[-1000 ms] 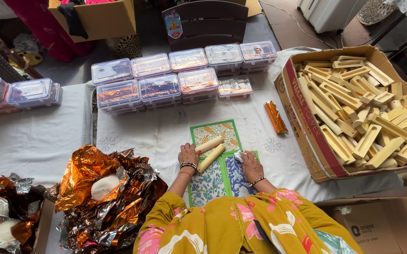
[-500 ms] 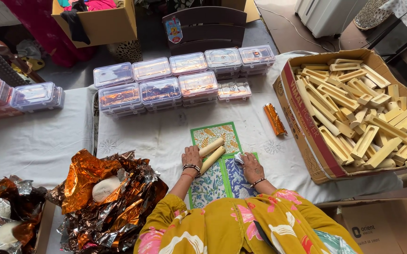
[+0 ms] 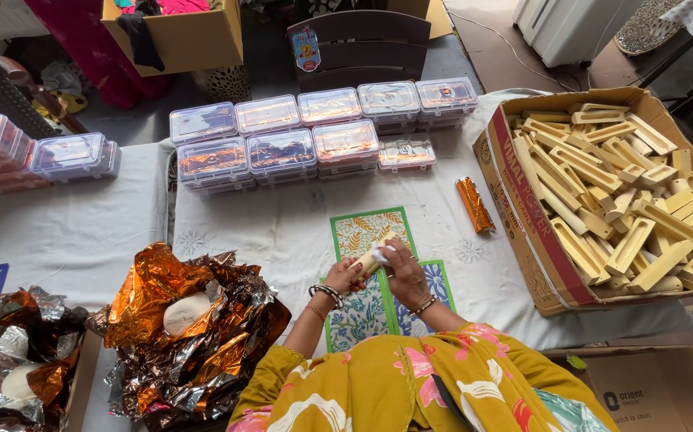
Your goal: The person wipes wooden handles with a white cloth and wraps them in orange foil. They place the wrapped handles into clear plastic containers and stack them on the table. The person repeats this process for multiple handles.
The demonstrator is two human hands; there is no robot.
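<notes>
Hands meet at the worktop's near edge, head view, the only one. Left hand (image 3: 348, 276) and right hand (image 3: 403, 272) close together on one pale wooden block (image 3: 368, 262), fingers curled around it; the right hand also presses a small white wad (image 3: 382, 254), maybe cloth or tissue, against its upper end. Grip looks two-handed so the block stays steady while the wad rubs it, though that is a judgement.

Block is lifted just above the patterned green and blue sheets (image 3: 370, 232), which lie flat on the white tablecloth (image 3: 282, 232) directly before the person, probably kept within easy reach as a working pad or wrapping.

Right of the hands, well apart, an open cardboard box (image 3: 522, 208) is heaped with many similar wooden blocks (image 3: 626, 200), loose and crossed, a supply pile by the look. Between box and sheets lies one orange foil-wrapped stick (image 3: 474, 204), alone.

At the far edge, clear plastic lidded boxes (image 3: 314, 136) stand stacked in neat rows, contents orange-brown. More of them sit at the far left (image 3: 74, 156).

Left of the person, crumpled copper foil (image 3: 186, 320) is bunched in a loose heap near the left elbow, with a white lump (image 3: 186, 312) resting in it.
</notes>
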